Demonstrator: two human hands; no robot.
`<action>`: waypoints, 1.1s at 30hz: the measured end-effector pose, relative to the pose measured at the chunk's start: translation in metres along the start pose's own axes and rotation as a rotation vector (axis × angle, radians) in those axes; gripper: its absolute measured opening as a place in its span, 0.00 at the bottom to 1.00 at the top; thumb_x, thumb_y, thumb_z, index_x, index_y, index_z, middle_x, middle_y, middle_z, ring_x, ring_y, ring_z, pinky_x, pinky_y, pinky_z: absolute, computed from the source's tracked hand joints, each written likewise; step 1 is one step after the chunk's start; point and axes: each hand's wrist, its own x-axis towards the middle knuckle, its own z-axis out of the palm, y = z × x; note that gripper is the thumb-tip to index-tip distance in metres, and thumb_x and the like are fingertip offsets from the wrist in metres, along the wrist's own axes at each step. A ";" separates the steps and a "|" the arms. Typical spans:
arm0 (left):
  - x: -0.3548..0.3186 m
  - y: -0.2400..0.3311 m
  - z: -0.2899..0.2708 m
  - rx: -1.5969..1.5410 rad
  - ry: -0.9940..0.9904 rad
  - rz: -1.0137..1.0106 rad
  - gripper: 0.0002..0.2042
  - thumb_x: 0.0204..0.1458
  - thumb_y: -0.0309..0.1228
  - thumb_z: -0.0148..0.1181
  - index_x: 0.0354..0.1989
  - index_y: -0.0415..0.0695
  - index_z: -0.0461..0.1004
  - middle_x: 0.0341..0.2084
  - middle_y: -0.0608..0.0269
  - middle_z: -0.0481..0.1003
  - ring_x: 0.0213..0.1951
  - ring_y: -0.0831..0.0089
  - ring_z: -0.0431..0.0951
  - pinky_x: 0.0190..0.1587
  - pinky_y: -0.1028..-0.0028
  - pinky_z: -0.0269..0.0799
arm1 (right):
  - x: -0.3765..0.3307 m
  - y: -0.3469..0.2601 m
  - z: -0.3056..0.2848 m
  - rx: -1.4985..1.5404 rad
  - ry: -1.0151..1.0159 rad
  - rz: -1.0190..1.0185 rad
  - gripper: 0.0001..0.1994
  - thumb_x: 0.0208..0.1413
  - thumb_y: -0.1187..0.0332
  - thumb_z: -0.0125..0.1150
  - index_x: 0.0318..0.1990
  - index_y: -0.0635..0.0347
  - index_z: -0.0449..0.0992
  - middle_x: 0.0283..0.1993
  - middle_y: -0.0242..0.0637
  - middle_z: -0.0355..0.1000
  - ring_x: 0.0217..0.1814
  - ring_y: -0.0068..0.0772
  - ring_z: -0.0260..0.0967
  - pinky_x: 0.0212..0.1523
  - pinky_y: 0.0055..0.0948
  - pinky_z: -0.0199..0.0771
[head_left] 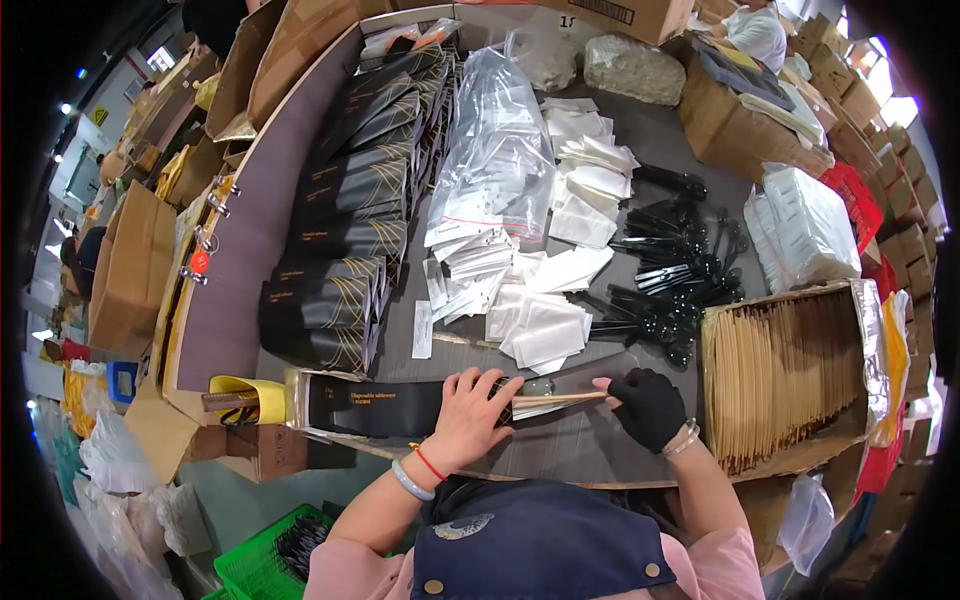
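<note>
The carton [874, 345] at right holds wooden sticks [785, 380]; left hand [472, 412] spread on a black pouch [395, 404], gloved right hand [648, 408] pinching chopsticks [565, 399]; black cutlery [690, 250] lies beyond.

Head-worn fisheye — downward view, close above the hands [470, 410].

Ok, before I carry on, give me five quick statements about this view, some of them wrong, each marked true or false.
1. The right hand wears a black glove. True.
2. The left hand is lifted clear of the black packet. False: it rests on it.
3. Thin wooden sticks stretch between the two hands. True.
4. The boxed sticks are left of the black spoons. False: they are to the right.
5. A green basket shows at the lower left. True.
</note>
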 end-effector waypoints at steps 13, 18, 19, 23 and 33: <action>0.001 0.002 0.004 -0.005 0.022 0.022 0.37 0.35 0.37 0.75 0.60 0.56 0.67 0.51 0.62 0.66 0.53 0.58 0.64 0.56 0.56 0.57 | 0.013 0.016 0.021 -0.076 0.033 -0.106 0.11 0.49 0.65 0.63 0.42 0.42 0.81 0.31 0.34 0.70 0.36 0.41 0.68 0.35 0.40 0.66; 0.007 0.009 0.010 -0.012 0.019 0.054 0.38 0.34 0.36 0.75 0.60 0.57 0.67 0.51 0.62 0.66 0.53 0.59 0.64 0.55 0.56 0.57 | 0.025 -0.019 0.059 0.274 0.022 -0.168 0.12 0.52 0.69 0.61 0.45 0.55 0.76 0.39 0.41 0.72 0.41 0.47 0.69 0.44 0.42 0.70; 0.007 0.009 0.011 -0.001 0.016 0.056 0.39 0.33 0.36 0.75 0.60 0.58 0.66 0.51 0.62 0.65 0.53 0.59 0.63 0.55 0.56 0.57 | 0.025 -0.022 0.070 0.385 0.035 -0.191 0.12 0.52 0.70 0.60 0.46 0.55 0.76 0.40 0.41 0.73 0.43 0.48 0.70 0.46 0.42 0.70; 0.005 0.007 0.007 0.040 -0.024 0.078 0.41 0.31 0.35 0.75 0.61 0.59 0.65 0.50 0.62 0.65 0.53 0.59 0.64 0.54 0.57 0.58 | 0.006 -0.002 0.043 0.308 -0.047 0.150 0.12 0.49 0.68 0.65 0.41 0.59 0.75 0.42 0.44 0.72 0.44 0.47 0.70 0.45 0.40 0.71; 0.015 0.004 0.001 0.086 -0.061 0.194 0.29 0.36 0.30 0.69 0.53 0.61 0.70 0.47 0.60 0.67 0.48 0.59 0.67 0.47 0.61 0.64 | 0.027 -0.036 0.032 -0.105 0.047 -0.026 0.31 0.35 0.50 0.75 0.49 0.51 0.72 0.49 0.36 0.68 0.51 0.43 0.65 0.52 0.46 0.60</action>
